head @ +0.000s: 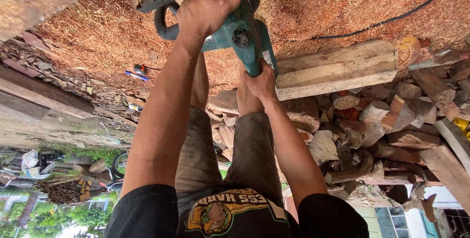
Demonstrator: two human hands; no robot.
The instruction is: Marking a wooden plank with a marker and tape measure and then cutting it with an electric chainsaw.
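Both hands clench a teal power saw above a thick wooden beam on the sawdust ground.

The teal power saw [240, 27] sits near the top middle of the view, just beside the near end of the pale wooden beam [338, 69]. The left hand [205, 12] is closed around the saw's black loop handle, and the right hand [260, 82] is closed around its teal rear end, so both grips are full. The saw looks rigid and fairly heavy, likely to pull and shake, so two-handed holding at those handles suits it. Around it lie reddish sawdust [112, 27], a black cable [391, 20] running to the upper right, and a heap of cut wood blocks [391, 130] beyond the beam.
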